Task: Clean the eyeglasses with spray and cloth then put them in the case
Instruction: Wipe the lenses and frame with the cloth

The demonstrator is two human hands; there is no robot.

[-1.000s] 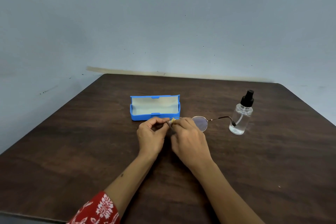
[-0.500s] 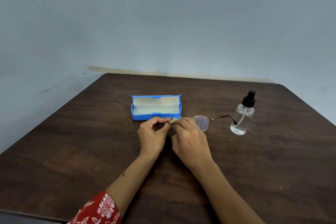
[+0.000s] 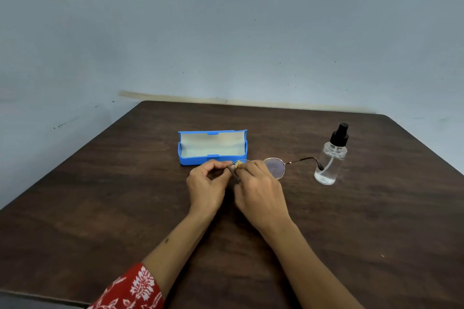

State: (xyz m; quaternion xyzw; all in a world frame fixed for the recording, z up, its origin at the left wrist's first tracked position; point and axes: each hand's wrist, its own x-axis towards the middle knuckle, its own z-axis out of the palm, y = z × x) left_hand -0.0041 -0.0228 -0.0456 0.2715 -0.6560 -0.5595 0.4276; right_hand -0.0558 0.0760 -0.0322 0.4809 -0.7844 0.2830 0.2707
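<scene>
Thin-rimmed round eyeglasses (image 3: 275,167) are held just above the dark table, one temple stretching right toward the spray bottle (image 3: 331,158). My left hand (image 3: 206,184) pinches the frame's left end, where a temple tip pokes down between the hands. My right hand (image 3: 259,189) presses a small yellow cloth (image 3: 238,164) against the left lens, which it mostly hides. The blue case (image 3: 213,148) lies open with a pale lining right behind my hands. The clear bottle with a black pump stands upright to the right.
The dark wooden table (image 3: 100,208) butts against a grey-blue wall at the back and left. Its right corner is rounded, and its near edge runs along the bottom left.
Both hands stay at the glasses with only slight finger movement on the left lens. The case and bottle have not moved.
</scene>
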